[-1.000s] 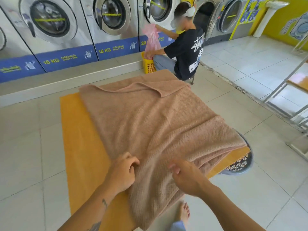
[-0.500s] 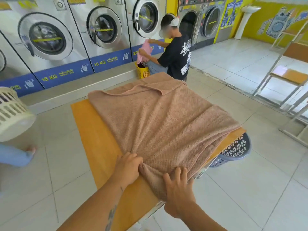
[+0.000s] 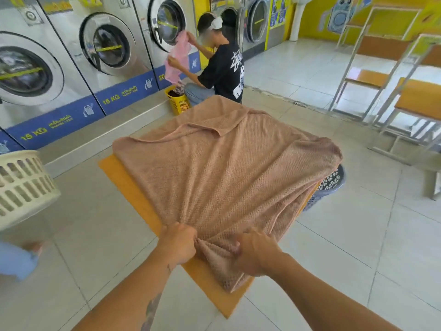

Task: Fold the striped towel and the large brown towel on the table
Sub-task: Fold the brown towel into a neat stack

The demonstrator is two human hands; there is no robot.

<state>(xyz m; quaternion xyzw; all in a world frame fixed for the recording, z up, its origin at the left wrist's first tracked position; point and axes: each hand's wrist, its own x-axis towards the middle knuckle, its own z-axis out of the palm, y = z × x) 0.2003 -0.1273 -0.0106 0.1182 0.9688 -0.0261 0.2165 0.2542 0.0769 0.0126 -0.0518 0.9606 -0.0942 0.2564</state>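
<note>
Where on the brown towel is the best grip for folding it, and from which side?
Grip the brown towel along its near edge, from the near side of the table, where the left hand and right hand pinch it. That edge is bunched, creases fanning out, so grips set wider apart would probably flatten it.

We log the large brown towel (image 3: 226, 175) draped over most of the orange table (image 3: 128, 187), its far corner turned back on itself. At the table's near end, the left hand (image 3: 177, 242) and right hand (image 3: 256, 253) each clutch a bunch of towel edge, close together. A dark basket (image 3: 331, 182) stands just beside the table's right side; a cream basket (image 3: 23, 185) sits well off its left.
</note>
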